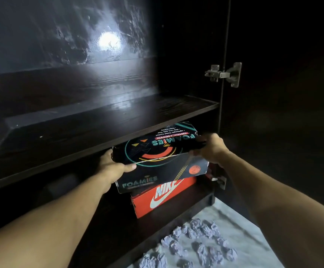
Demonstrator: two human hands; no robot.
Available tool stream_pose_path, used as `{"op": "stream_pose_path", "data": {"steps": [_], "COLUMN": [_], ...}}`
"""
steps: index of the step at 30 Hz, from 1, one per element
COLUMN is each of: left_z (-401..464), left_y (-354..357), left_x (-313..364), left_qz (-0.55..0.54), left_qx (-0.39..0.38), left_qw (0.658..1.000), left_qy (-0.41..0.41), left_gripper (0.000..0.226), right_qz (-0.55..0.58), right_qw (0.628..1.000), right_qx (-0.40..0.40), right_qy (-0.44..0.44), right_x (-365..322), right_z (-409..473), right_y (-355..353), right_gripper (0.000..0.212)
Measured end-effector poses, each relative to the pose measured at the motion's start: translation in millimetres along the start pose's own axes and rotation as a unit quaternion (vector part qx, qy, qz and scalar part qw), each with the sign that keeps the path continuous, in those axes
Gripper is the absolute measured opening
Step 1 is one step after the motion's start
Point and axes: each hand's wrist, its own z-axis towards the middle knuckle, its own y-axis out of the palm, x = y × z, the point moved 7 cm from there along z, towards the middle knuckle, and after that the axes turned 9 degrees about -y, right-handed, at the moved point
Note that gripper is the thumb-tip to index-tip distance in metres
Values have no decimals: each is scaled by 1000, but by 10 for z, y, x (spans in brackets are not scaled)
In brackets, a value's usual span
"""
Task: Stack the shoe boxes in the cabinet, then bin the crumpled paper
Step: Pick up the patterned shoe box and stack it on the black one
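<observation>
A black Foamies shoe box (157,151) lies on top of an orange Nike shoe box (163,196) in the lower compartment of a dark cabinet (99,120). My left hand (111,167) grips the black box's left end, thumb across its lid. At the box's right end my right hand (211,147) holds it with curled fingers. The black box sits slightly askew over the orange one. Several crumpled paper balls (196,242) lie on the pale floor in front of the cabinet.
A dark shelf board (91,144) runs just above the boxes. The open cabinet door (283,93) stands at right, with a metal hinge (225,74) above and another low by the boxes. A light spot reflects off the glossy back panel.
</observation>
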Motion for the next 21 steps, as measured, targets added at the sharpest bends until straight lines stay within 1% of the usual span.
{"op": "stream_pose_path", "data": {"steps": [2,4,6,7,8,9,10,11,12,14,15,18,21], "left_z": [121,181,220,226,239,249,252,271,296,309,323,390,416], "left_y": [33,49,66,86,112,135,153,167,174,174,175,170,193], "left_x": [8,-12,-64,-86,-99,-103,-92,-81,-68,-27,-18,-70,-141], "left_qz": [-33,-61,-93,-108,-128,-149,-169,-183,-192,-204,-208,-197,-187], "left_qx": [8,27,44,47,50,53,56,61,63,61,58,59,74], "left_qw": [999,998,995,993,991,987,984,981,979,977,976,978,979], "left_qy": [14,17,7,0,-4,-11,-13,-12,-8,5,11,16,15], "left_gripper": [96,81,64,60,63,71,77,76,70,50,46,58,68], "right_qz": [15,35,56,69,78,84,92,101,115,138,140,147,158], "right_qw": [1000,996,989,984,980,976,974,973,972,972,974,981,986], "right_qx": [21,83,134,148,159,169,177,183,186,180,171,118,51], "right_qy": [1,11,39,66,91,107,109,100,88,59,46,35,33], "right_x": [67,171,265,312,354,380,386,380,365,337,333,356,370], "right_z": [120,233,308,328,343,371,412,466,523,636,685,780,834], "right_y": [18,-12,-12,10,38,68,97,122,149,200,221,320,464], "right_gripper": [51,44,44,47,48,49,49,47,44,35,32,30,41]}}
